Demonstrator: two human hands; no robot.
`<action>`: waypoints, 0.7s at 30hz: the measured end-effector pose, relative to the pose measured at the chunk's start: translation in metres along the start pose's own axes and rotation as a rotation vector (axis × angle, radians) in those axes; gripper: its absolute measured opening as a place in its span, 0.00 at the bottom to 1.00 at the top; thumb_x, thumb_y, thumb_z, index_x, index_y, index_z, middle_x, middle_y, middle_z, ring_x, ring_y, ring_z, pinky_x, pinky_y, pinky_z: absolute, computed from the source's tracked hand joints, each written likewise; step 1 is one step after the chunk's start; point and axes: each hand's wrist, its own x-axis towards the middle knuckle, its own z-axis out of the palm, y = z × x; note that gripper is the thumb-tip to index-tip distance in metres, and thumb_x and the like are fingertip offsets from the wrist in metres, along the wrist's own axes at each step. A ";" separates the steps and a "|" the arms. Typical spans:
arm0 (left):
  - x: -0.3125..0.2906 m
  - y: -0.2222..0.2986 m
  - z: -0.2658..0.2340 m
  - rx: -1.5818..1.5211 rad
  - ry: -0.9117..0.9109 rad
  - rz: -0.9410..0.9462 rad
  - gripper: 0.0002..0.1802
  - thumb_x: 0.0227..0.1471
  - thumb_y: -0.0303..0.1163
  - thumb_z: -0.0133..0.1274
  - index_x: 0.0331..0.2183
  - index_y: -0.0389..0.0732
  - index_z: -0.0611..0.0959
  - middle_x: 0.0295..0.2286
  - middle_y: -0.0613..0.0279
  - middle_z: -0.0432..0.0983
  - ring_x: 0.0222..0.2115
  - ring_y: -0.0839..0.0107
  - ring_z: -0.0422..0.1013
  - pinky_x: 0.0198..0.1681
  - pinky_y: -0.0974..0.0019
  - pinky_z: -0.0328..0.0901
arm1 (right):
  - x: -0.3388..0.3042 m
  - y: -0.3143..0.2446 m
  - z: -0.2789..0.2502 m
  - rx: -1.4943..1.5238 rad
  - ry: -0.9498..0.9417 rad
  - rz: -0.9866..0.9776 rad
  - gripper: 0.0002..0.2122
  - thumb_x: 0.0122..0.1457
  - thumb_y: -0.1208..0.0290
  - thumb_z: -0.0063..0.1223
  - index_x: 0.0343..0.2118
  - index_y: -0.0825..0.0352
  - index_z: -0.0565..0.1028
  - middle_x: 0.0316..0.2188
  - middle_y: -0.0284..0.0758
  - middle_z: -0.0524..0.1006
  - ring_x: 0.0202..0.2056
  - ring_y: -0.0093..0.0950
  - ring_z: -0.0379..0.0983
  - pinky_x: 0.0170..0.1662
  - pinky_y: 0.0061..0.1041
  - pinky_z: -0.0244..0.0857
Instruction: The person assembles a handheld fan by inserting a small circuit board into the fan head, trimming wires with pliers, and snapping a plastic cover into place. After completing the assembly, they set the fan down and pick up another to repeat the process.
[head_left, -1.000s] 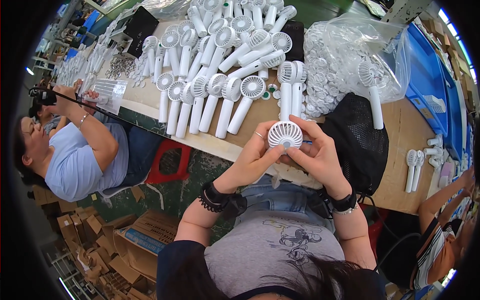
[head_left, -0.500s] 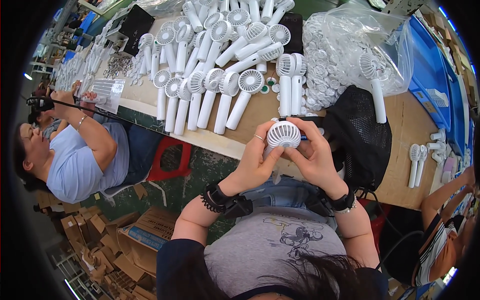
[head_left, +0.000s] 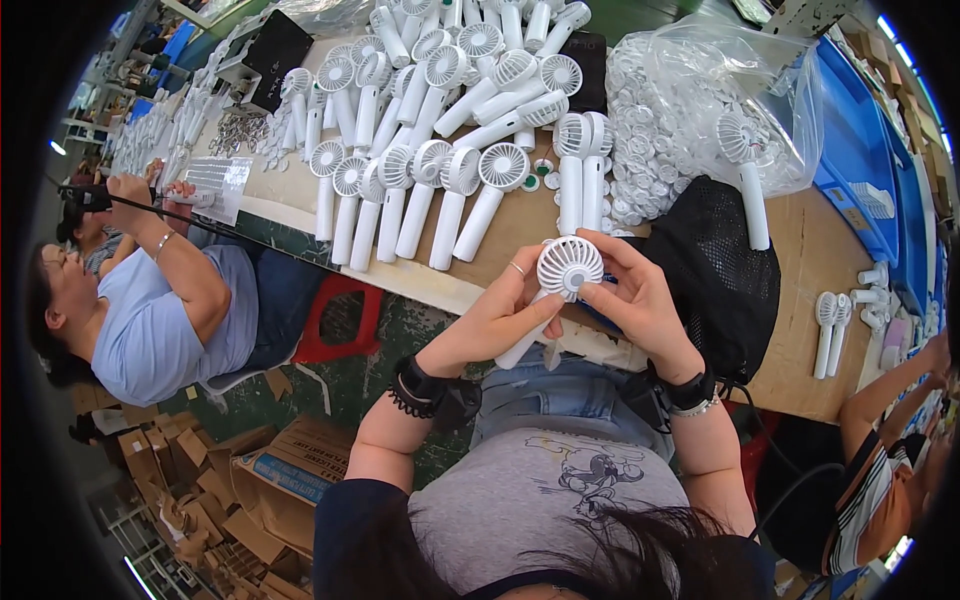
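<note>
Between my two hands, close to the table's front edge, is a white handheld fan [head_left: 569, 268] with a round slatted head. Its handle slants down and to the left, under my left hand [head_left: 515, 308], whose fingers close round it. The fingers of my right hand [head_left: 632, 296] press against the right side of the fan's head. Just beyond, two white fans [head_left: 571, 180] lie side by side, pointing toward me. A row of further white fans [head_left: 455, 210] lies to the left, heads away from me.
A heap of small white round parts [head_left: 640, 130] spills from a clear plastic bag [head_left: 740, 90]. Right of my hands is a black mesh bag [head_left: 715, 270]. Blue trays [head_left: 850, 170] line the right side. Left, a co-worker [head_left: 165, 320] sits near a red stool [head_left: 343, 318].
The fan has turned in my hands: its handle now shows at the lower left and its head faces up more. My left hand has slid slightly down.
</note>
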 end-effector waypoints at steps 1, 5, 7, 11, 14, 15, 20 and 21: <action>-0.001 0.003 0.001 -0.003 -0.010 -0.039 0.26 0.57 0.25 0.42 0.55 0.39 0.53 0.39 0.61 0.66 0.30 0.78 0.69 0.32 0.74 0.66 | 0.000 -0.001 0.001 -0.001 0.000 0.001 0.24 0.52 0.82 0.52 0.53 0.73 0.61 0.48 0.39 0.67 0.49 0.24 0.64 0.49 0.22 0.63; 0.000 0.009 0.007 0.077 0.007 -0.025 0.27 0.57 0.26 0.41 0.55 0.40 0.51 0.37 0.61 0.67 0.26 0.79 0.68 0.29 0.75 0.65 | -0.001 -0.005 0.006 -0.003 0.016 0.032 0.25 0.52 0.81 0.52 0.54 0.73 0.60 0.48 0.39 0.67 0.48 0.23 0.65 0.49 0.22 0.63; -0.003 0.010 0.006 0.085 -0.003 -0.049 0.27 0.57 0.26 0.41 0.55 0.40 0.51 0.37 0.61 0.67 0.25 0.80 0.67 0.29 0.75 0.65 | -0.001 -0.005 0.006 -0.007 0.009 0.042 0.25 0.52 0.81 0.53 0.54 0.73 0.60 0.47 0.39 0.67 0.48 0.23 0.65 0.49 0.22 0.63; -0.006 0.014 0.009 0.149 -0.018 -0.092 0.27 0.57 0.26 0.40 0.55 0.40 0.50 0.35 0.61 0.66 0.24 0.80 0.65 0.28 0.75 0.64 | -0.002 -0.008 0.007 -0.064 -0.004 0.031 0.25 0.52 0.81 0.54 0.54 0.73 0.60 0.47 0.38 0.68 0.47 0.23 0.65 0.49 0.22 0.63; -0.008 0.015 0.014 0.237 0.000 -0.087 0.28 0.56 0.25 0.40 0.55 0.40 0.49 0.34 0.61 0.66 0.23 0.81 0.64 0.27 0.75 0.63 | -0.003 -0.008 0.009 -0.110 -0.012 0.009 0.26 0.51 0.81 0.54 0.54 0.73 0.60 0.46 0.37 0.68 0.47 0.22 0.65 0.49 0.23 0.62; -0.009 0.014 0.015 0.277 0.014 -0.067 0.28 0.56 0.26 0.40 0.55 0.40 0.49 0.32 0.59 0.67 0.22 0.78 0.65 0.26 0.74 0.62 | -0.003 -0.008 0.009 -0.129 -0.013 -0.008 0.26 0.51 0.81 0.55 0.53 0.73 0.60 0.46 0.37 0.68 0.47 0.22 0.66 0.49 0.22 0.62; -0.012 0.011 0.019 0.387 0.038 -0.047 0.29 0.55 0.27 0.41 0.54 0.40 0.48 0.26 0.55 0.69 0.20 0.70 0.67 0.26 0.67 0.62 | -0.008 -0.006 0.010 -0.106 -0.016 -0.038 0.26 0.50 0.80 0.56 0.52 0.72 0.61 0.44 0.34 0.69 0.46 0.20 0.65 0.49 0.22 0.61; -0.013 0.011 0.019 0.403 0.038 -0.057 0.29 0.55 0.27 0.42 0.54 0.39 0.48 0.25 0.53 0.69 0.20 0.68 0.67 0.26 0.66 0.62 | -0.008 -0.005 0.010 -0.107 -0.012 -0.037 0.26 0.50 0.80 0.56 0.52 0.72 0.61 0.44 0.34 0.69 0.46 0.20 0.65 0.49 0.22 0.61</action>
